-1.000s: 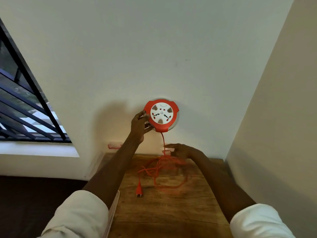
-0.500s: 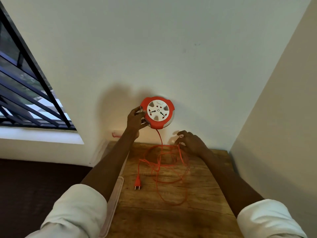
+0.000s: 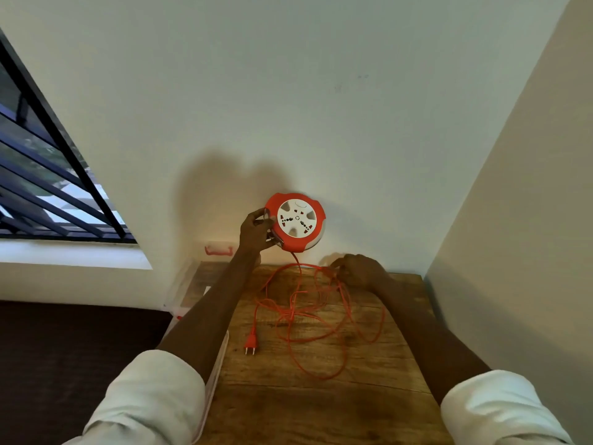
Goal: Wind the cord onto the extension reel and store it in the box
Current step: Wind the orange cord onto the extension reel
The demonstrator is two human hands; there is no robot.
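Observation:
My left hand [image 3: 256,232] holds the round red and white extension reel [image 3: 296,221] up in front of the wall, its socket face toward me. An orange cord [image 3: 321,316] hangs from the reel's bottom and lies in loose tangled loops on the wooden table [image 3: 321,406]. The cord's red plug [image 3: 250,343] rests on the table at the left of the loops. My right hand [image 3: 356,271] is down at the far edge of the table, fingers pinched on a strand of the cord. A clear plastic box [image 3: 192,284] with a red latch sits left of the table, partly behind my left arm.
A white wall stands close behind the table and another wall closes the right side. A barred window [image 3: 48,187] with a white sill is at the left. Dark floor lies below the window, left of the box.
The view has tilted down a little. My right hand moved from the loops toward the table's far edge and closed its fingers on a strand. The reel stays held in my left hand.

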